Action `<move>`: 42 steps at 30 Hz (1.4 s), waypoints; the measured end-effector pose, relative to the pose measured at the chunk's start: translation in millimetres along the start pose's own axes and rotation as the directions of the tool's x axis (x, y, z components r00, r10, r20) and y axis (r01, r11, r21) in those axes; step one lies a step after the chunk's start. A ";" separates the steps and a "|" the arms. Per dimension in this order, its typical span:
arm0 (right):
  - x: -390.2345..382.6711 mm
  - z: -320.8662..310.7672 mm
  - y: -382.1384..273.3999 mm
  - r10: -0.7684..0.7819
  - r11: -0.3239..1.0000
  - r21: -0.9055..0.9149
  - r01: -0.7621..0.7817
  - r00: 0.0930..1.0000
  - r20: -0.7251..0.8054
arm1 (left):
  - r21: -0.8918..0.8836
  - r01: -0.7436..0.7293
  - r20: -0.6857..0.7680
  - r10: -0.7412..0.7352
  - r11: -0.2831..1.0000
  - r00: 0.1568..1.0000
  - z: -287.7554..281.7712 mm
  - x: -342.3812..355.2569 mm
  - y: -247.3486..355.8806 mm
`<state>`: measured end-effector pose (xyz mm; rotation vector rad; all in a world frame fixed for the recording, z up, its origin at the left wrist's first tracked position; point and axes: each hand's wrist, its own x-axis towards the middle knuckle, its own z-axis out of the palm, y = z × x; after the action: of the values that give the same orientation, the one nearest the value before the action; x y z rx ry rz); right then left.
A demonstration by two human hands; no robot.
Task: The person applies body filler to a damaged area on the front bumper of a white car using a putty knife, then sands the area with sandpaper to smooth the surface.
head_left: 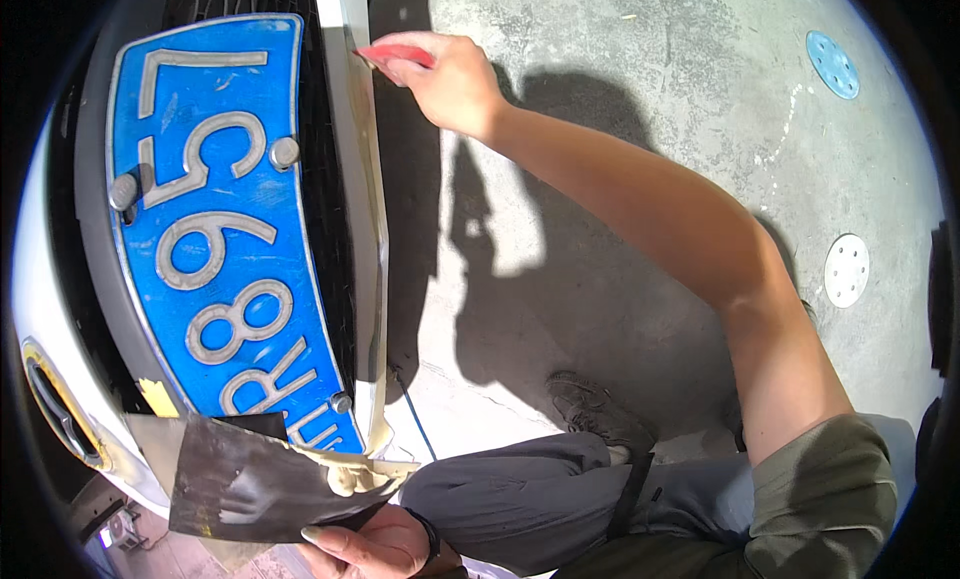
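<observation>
My right hand [455, 84] is closed on a red putty spreader [398, 55]. Its tip touches the pale lower edge of a car bumper [365, 139], near the top of the view. At the bottom, my left hand [385, 547] grips a dark flat mixing board [260, 484] by its near edge, thumb on top. A mound of cream-coloured putty [355, 475] lies along the board's right side. The board overlaps the lower end of a blue licence plate [240, 269] fixed to the bumper.
A black grille [325, 179] runs beside the plate. Yellow masking tape surrounds a lamp opening [62, 404] at the left. On the grey concrete floor [640, 39] lie a blue sanding disc [832, 65] and a white one [847, 271]. My shoe [592, 409] stands below my right arm.
</observation>
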<state>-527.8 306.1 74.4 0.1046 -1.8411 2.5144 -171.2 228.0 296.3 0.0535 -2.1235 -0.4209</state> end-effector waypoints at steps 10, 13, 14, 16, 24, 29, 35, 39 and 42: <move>-68.0 8.1 27.5 -0.170 0.984 -0.022 0.178 0.966 0.193 | -0.033 0.111 -0.082 -0.113 0.993 0.990 -13.3 -10.9 -7.9; -55.7 0.6 30.9 -0.230 0.973 0.027 0.229 0.962 0.145 | -0.031 0.126 -0.127 -0.129 0.992 0.983 -14.9 -11.5 -9.7; -43.7 -2.0 30.2 -0.134 0.991 -0.005 0.136 0.982 0.133 | -0.007 0.137 -0.101 -0.137 0.990 0.985 -17.1 -11.2 -10.1; -12.2 -2.9 27.3 -0.261 0.964 0.048 0.261 0.965 -0.023 | 0.044 0.162 -0.059 -0.160 0.986 0.985 -23.7 -11.8 -8.9; 24.2 9.4 12.8 -0.250 0.955 -0.172 0.240 0.967 -0.042 | -0.018 0.084 0.040 -0.083 0.996 0.996 -32.2 -13.4 -8.0; -33.4 12.0 14.9 -0.286 0.958 0.005 0.286 0.958 0.016 | 0.012 0.117 -0.029 -0.117 0.993 0.993 -29.8 -14.8 -5.8; -104.4 25.1 19.2 -0.192 0.979 0.091 0.181 0.971 0.140 | -0.037 0.107 -0.069 -0.109 0.994 0.992 -35.3 -19.5 -17.4; -127.6 21.9 23.2 -0.186 0.975 0.162 0.152 0.957 0.223 | 0.674 -0.329 0.092 0.367 0.661 0.926 -39.5 -27.3 -31.4; -111.2 7.2 26.9 -0.244 0.970 0.074 0.233 0.921 0.303 | 0.585 -0.324 0.030 0.380 0.744 0.925 -40.6 -30.7 -38.1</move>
<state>-418.2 293.4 43.4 0.7186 -1.7461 2.4697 -125.4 187.0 279.8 0.0179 -2.0356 0.4659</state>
